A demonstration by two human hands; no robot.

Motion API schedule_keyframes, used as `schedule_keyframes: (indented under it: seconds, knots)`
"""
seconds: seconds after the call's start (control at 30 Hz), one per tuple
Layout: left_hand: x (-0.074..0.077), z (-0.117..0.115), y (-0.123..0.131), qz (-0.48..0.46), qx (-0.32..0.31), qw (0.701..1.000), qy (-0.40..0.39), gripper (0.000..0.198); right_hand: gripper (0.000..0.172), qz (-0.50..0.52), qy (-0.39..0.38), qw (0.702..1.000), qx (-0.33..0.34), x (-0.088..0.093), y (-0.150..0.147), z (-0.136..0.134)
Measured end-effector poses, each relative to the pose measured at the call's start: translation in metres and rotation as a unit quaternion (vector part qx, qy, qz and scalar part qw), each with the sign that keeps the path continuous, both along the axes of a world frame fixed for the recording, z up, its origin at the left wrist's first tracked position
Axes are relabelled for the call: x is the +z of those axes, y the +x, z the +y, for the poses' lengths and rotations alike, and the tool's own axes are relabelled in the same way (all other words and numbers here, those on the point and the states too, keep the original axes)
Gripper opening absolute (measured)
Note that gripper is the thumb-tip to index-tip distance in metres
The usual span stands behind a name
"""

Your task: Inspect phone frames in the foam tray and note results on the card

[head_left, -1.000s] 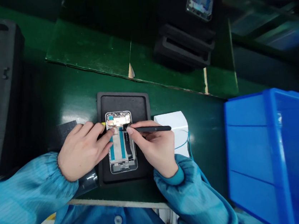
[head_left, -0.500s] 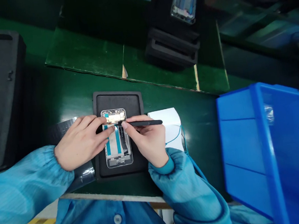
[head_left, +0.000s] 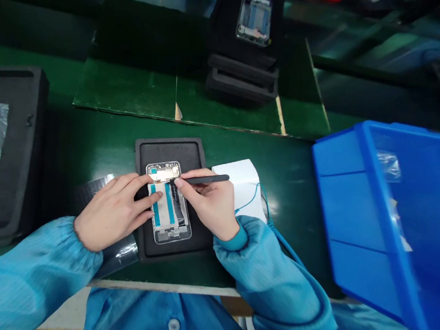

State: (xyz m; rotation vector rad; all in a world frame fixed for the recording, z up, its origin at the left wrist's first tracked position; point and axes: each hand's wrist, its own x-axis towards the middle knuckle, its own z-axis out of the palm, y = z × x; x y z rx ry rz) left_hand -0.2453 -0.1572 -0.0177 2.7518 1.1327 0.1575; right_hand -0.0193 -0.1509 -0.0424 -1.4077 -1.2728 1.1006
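Observation:
An opened smartphone (head_left: 161, 203) lies in a shallow black tray (head_left: 191, 152). Its circuit board (head_left: 165, 173) shows at the top, above two blue strips and a dark flex cable (head_left: 177, 207). My left hand (head_left: 116, 208) rests over the phone's left edge, fingers spread, with the fingertips on the board and just below it. From the right, my right hand (head_left: 213, 203) pinches a slim black stick-like tool (head_left: 209, 179). The tool's tip meets the phone near the board's lower edge, partly hidden by my fingers.
White paper (head_left: 245, 178) and a blue cord (head_left: 279, 235) lie right of the tray. A blue bin (head_left: 352, 208) stands farther right. Black trays (head_left: 242, 80) bearing another opened phone (head_left: 254, 18) are stacked on the green shelf. At left, a large black tray (head_left: 24, 155) holds a phone.
The view has shifted slightly, showing more of the left tray. My left fingers have moved slightly on the phone. My right hand still holds the black tool near the board's lower edge.

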Motion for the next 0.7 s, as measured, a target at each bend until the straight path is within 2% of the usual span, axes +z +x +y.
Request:
schedule_keyframes:
  seconds: [0.3, 0.5, 0.57, 0.63, 0.7]
  knots:
    - [0.0, 0.001, 0.016, 0.007, 0.047, 0.999, 0.009, 0.04, 0.016, 0.016, 0.002, 1.0, 0.008, -0.003, 0.001, -0.001]
    - [0.009, -0.006, 0.001, -0.04, 0.016, 0.999, -0.031, 0.038, 0.017, 0.029, 0.009, 1.0, -0.002, -0.002, -0.001, 0.002]
    - [0.015, -0.013, -0.006, -0.047, 0.053, 0.997, -0.019, 0.035, 0.017, 0.055, 0.011, 0.998, -0.024, 0.003, 0.001, 0.003]
    - [0.02, -0.022, -0.01, -0.034, 0.129, 0.991, -0.003, 0.033, 0.018, 0.067, 0.015, 0.996, -0.054, 0.011, 0.006, 0.001]
    - [0.023, -0.031, -0.009, -0.012, 0.189, 0.982, -0.019, 0.031, 0.018, 0.051, 0.019, 0.996, -0.073, 0.018, 0.016, -0.005]
